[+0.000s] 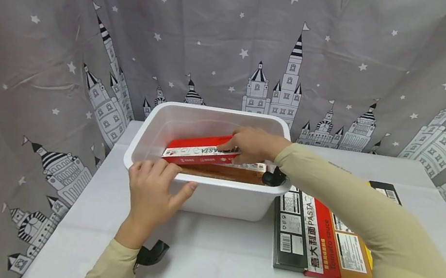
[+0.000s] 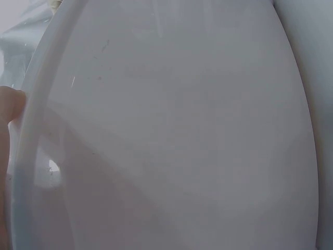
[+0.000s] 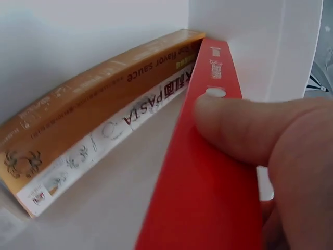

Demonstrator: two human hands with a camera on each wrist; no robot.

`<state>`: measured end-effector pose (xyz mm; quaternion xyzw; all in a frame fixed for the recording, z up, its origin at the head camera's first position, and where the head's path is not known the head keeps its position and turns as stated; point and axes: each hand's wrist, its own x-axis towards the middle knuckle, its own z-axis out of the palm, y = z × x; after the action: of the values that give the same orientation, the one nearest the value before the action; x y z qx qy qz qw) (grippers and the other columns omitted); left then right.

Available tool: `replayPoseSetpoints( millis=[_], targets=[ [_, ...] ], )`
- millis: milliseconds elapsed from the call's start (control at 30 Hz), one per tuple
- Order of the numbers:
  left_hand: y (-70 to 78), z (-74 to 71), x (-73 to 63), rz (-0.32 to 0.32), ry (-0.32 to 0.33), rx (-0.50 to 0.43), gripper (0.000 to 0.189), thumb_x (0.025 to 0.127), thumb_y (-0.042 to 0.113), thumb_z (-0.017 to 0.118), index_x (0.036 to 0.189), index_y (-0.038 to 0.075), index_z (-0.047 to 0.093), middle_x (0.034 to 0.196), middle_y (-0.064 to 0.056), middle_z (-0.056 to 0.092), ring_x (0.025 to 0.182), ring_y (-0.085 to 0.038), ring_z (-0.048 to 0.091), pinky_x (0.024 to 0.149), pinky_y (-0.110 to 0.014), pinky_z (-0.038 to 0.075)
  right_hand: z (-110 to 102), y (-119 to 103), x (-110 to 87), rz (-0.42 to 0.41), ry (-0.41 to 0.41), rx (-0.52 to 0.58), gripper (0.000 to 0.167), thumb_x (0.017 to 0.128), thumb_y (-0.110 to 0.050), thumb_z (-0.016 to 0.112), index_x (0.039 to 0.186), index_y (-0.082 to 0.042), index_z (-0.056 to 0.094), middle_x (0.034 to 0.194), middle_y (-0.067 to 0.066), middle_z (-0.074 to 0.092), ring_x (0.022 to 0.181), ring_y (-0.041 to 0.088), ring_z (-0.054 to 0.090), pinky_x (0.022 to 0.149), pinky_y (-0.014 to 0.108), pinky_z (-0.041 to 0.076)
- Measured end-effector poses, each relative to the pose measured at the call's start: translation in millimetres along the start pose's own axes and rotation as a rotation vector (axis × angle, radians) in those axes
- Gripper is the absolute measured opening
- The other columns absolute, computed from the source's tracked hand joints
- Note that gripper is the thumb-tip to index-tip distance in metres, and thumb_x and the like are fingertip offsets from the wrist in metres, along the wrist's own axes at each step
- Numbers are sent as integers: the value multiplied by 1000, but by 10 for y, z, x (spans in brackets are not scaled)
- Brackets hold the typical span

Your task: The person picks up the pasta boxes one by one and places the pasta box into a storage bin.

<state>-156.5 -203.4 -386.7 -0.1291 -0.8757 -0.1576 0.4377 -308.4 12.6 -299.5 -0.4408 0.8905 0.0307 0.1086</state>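
A white plastic bin (image 1: 213, 199) stands toward the back of the table. My left hand (image 1: 154, 191) holds its front rim at the left, fingers hooked over the edge. The left wrist view is filled by the bin's smooth wall (image 2: 182, 125), with a bit of a finger (image 2: 11, 104) at the rim. Inside the bin, my right hand (image 1: 254, 147) grips a red pasta box (image 1: 196, 149), thumb (image 3: 229, 122) on its narrow red side. The red box slants in the bin. An orange-brown pasta box (image 3: 104, 88) stands on edge along the bin's wall.
Right of the bin, under my right forearm, several pasta boxes lie flat side by side: a black box (image 1: 291, 234), a red box (image 1: 325, 244) and an orange box (image 1: 351, 259), with yellow showing at the end. A grey castle-print curtain (image 1: 222, 35) hangs behind the table.
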Motion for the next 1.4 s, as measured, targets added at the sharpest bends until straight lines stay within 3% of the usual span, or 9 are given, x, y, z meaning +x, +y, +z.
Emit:
replayPoseSetpoints(
  millis=[233,400,633,867,1200,1400],
  targets=[
    [7,3,12,2,3,-5,66,99,66,41,85,6,62,82,-17,64,81,-37,54,84,-57,36,89,51,49,14,-19,36,63,85,-16,73,144,-32,57,129,12,65,115,26,58,97,39,50],
    [12,2,9,0,20,-16,66,100,66,39,85,6,63,82,-16,65,80,-36,55,83,-57,36,108,93,79,16,-28,54,64,84,-15,75,144,-30,58,131,10,65,118,25,55,101,38,49],
    [6,-6,0,-10,-5,4,67,99,68,38,85,6,62,84,-17,65,82,-37,54,86,-58,36,98,100,103,37,-56,98,66,82,-10,76,144,-29,59,131,12,63,112,25,53,98,38,48],
    [7,-4,0,-12,-7,-12,69,99,69,36,85,7,62,83,-16,65,82,-37,54,87,-58,36,118,114,116,45,-61,102,68,82,-8,77,144,-30,58,140,6,63,121,24,51,100,36,48],
    [11,-9,5,1,7,-12,67,99,68,38,85,7,61,83,-15,64,81,-36,54,86,-58,36,132,115,96,46,-55,106,69,81,-6,77,142,-31,59,138,5,64,116,23,52,94,34,48],
    [3,-5,0,1,-2,-6,66,99,68,39,85,8,61,83,-15,64,81,-37,54,87,-58,35,136,115,95,33,-43,114,70,80,-4,79,142,-31,60,137,5,65,118,23,55,97,35,49]
  ],
)
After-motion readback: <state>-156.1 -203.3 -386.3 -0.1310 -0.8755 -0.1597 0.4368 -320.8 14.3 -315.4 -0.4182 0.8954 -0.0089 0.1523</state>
